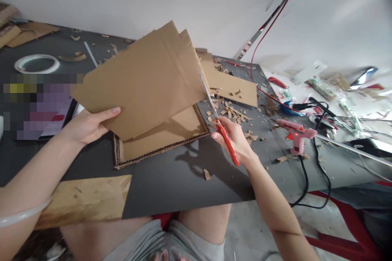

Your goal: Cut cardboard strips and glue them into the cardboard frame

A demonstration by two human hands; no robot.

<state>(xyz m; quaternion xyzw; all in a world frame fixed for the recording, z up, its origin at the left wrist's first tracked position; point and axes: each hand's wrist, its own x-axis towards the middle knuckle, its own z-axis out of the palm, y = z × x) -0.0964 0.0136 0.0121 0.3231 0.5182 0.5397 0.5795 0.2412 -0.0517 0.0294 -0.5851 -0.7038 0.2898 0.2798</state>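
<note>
My left hand (96, 126) grips a large sheet of brown cardboard (143, 77) by its lower left corner, thumb on top, holding it tilted in the air. In my right hand (231, 134) are red-handled scissors (226, 140), their blades pointing up and left along the sheet's right edge. Whether the blades bite into the cardboard I cannot tell. Below the sheet lies a shallow cardboard tray (162, 149) with corrugated edges on the dark table (183, 187), partly covered by the sheet.
Cardboard scraps (231, 112) and a flat cardboard piece (235, 87) lie behind my right hand. To the right are a pink glue gun (297, 132) with a black cord and a red utility knife (277, 82). A tape roll (36, 64) sits at far left.
</note>
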